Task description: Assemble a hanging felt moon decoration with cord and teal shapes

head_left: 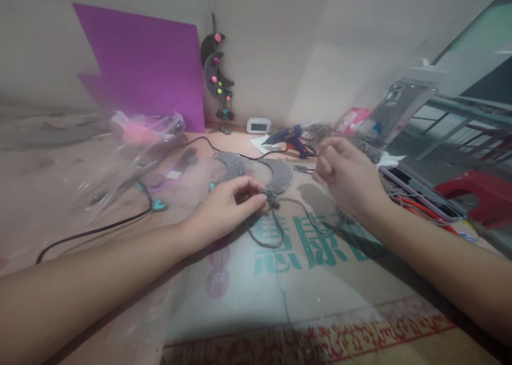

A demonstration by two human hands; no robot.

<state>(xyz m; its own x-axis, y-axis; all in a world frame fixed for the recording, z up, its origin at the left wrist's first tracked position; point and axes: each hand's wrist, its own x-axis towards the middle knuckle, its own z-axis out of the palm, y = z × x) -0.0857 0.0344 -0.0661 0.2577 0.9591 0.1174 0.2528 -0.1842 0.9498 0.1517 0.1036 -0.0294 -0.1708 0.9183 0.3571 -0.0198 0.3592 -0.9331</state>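
My left hand (230,202) pinches a small knotted bundle of grey yarn (272,196) between thumb and fingers, low over the table. From the bundle a loop of yarn hangs toward me, and another strand runs off to the right. My right hand (346,175) is raised to the right of it with curled fingers; whatever it may hold is hidden. Just beyond the bundle lie two grey yarn-wrapped crescents (282,177). Close to my right fingertips lies a pair of small metal snips (304,169).
A blue glue gun (286,136) with a dark cord lies at the back, beside a white digital clock (258,125). Purple card (152,66) and a crescent hanging (218,69) are against the wall. A phone (420,191) lies right, a plastic bag (140,130) left.
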